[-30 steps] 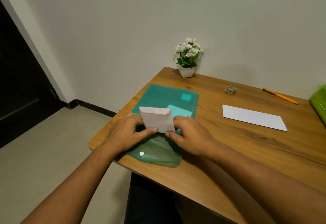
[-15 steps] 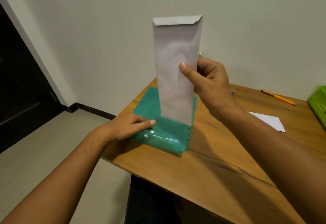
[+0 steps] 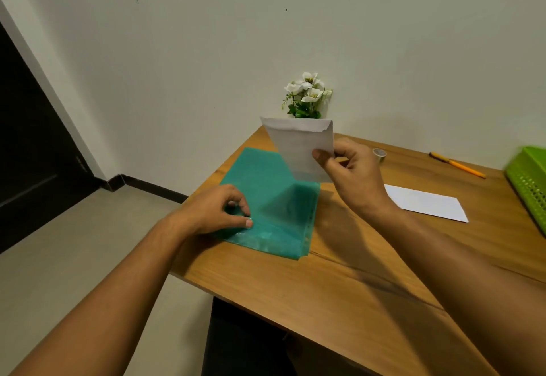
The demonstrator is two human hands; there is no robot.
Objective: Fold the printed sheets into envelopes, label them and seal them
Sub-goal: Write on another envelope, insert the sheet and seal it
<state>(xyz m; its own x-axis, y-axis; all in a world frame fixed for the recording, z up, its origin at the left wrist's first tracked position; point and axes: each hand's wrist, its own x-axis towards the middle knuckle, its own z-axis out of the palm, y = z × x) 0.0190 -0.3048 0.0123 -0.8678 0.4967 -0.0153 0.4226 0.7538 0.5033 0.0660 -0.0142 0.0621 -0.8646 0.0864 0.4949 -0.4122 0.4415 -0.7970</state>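
My right hand (image 3: 351, 174) pinches a white envelope (image 3: 298, 145) by its right edge and holds it tilted above the far end of a green plastic folder (image 3: 283, 222). The envelope's flap end points up. My left hand (image 3: 218, 213) rests on the folder's near left part, fingers curled, thumb pressing the plastic; whether it pinches the folder I cannot tell. A second white folded sheet (image 3: 428, 202) lies flat on the wooden table (image 3: 354, 287) to the right. A roll of tape (image 3: 379, 153) and an orange pen (image 3: 458, 165) lie further back.
A small pot of white flowers (image 3: 307, 97) stands at the table's far corner against the wall. A green plastic basket (image 3: 529, 180) sits at the right edge. The table's left edge drops to the floor beside a dark door.
The envelope came out of the folder, rose upright in my right hand, and is now lower and tilted away. My left hand stayed on the folder.
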